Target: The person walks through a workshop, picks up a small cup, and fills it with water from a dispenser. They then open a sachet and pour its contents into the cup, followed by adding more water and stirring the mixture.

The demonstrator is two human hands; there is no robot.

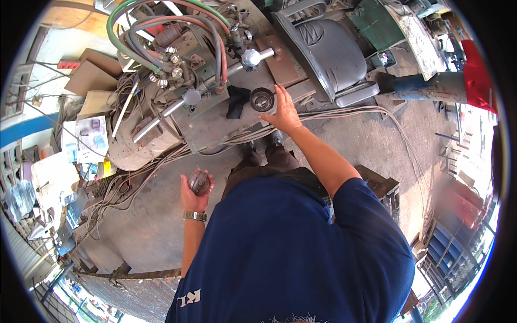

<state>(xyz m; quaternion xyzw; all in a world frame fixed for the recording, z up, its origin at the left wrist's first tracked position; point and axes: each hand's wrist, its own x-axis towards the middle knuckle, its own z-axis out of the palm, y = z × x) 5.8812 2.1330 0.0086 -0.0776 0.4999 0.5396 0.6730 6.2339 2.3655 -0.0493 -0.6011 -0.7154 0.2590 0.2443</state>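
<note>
Printed sheet: thin, glossy-looking paper with coloured pictures, lying near the far left edge of the clutter.
Cardboard: stiff brown panels, flat and square-cornered, leaning behind the sheet.
Hoses: smooth green, red and grey rubber, bent in wide arcs above knobbly metal fittings.
Metal rod: a straight, round, pale bar set aslant across the worktop, whose surface is scuffed grey-brown metal.
Left grip: palm up, fingers curled around the brown round piece, clear of the worktop; a banded wristwatch sits below it.
Brown round piece: domed, dull and mottled, with a line across its face.
Black cloth: soft, crumpled fabric, just beside the dark ring-shaped part.
Dark ring-shaped part: circular, thick-rimmed, paler in the middle, lying on the worktop.
Right grip: released, fingers and thumb spread at the ring's right side; contact cannot be told.
Chair: grey, smooth padding with looped armrests.
Co-worker: faded blue trouser leg, red cloth above.
</note>
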